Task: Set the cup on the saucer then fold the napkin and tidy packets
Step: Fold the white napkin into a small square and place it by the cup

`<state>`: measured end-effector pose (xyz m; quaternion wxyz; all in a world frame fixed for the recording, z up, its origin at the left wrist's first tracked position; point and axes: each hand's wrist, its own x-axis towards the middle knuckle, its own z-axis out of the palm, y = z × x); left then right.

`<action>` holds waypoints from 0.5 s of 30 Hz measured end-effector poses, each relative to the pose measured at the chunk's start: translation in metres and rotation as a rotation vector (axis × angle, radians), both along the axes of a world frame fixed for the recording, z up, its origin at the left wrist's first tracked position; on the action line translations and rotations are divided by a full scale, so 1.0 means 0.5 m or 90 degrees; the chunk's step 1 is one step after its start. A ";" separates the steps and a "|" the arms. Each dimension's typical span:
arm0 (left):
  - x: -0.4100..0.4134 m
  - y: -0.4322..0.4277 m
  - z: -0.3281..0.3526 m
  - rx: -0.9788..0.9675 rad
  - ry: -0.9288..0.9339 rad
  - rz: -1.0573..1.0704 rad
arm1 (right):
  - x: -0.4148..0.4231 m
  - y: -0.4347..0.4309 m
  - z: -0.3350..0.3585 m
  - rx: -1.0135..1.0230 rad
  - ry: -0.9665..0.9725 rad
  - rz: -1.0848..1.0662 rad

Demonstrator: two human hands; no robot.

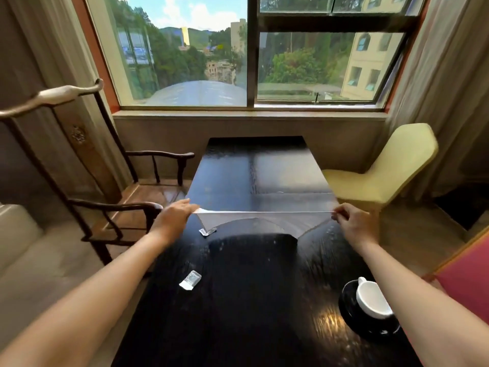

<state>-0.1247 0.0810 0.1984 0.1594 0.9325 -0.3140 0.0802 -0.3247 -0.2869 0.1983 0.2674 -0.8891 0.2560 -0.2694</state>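
A thin grey napkin (254,224) is stretched taut above the dark table (238,300). My left hand (174,217) pinches its left corner and my right hand (353,222) pinches its right corner. The napkin's lower part hangs down towards the tabletop. A white cup (371,298) stands on a black saucer (352,313) at the near right, partly behind my right forearm. One small clear packet (190,279) lies on the table at the near left. Another packet (207,231) lies just under the napkin's left corner.
A dark wooden armchair (111,197) stands left of the table. A pale yellow chair (386,170) is at the right, and a red seat (465,274) at the near right. A window ledge (248,115) lies beyond the table's far end.
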 end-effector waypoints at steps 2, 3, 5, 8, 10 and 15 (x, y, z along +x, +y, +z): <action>-0.057 0.022 -0.088 -0.010 0.093 0.044 | -0.037 0.005 -0.078 0.033 0.050 0.014; -0.088 0.032 -0.131 0.004 0.134 0.060 | -0.056 0.010 -0.115 0.046 0.072 0.018; -0.152 0.051 -0.200 0.049 0.178 0.074 | -0.097 0.027 -0.180 0.071 0.117 0.038; -0.235 0.083 -0.272 0.071 0.192 0.042 | -0.160 0.053 -0.257 0.103 0.213 0.076; -0.282 0.103 -0.303 0.086 0.181 0.040 | -0.198 0.062 -0.294 0.112 0.266 0.098; -0.340 0.126 -0.340 0.009 0.404 0.095 | -0.259 0.075 -0.343 0.128 0.341 0.132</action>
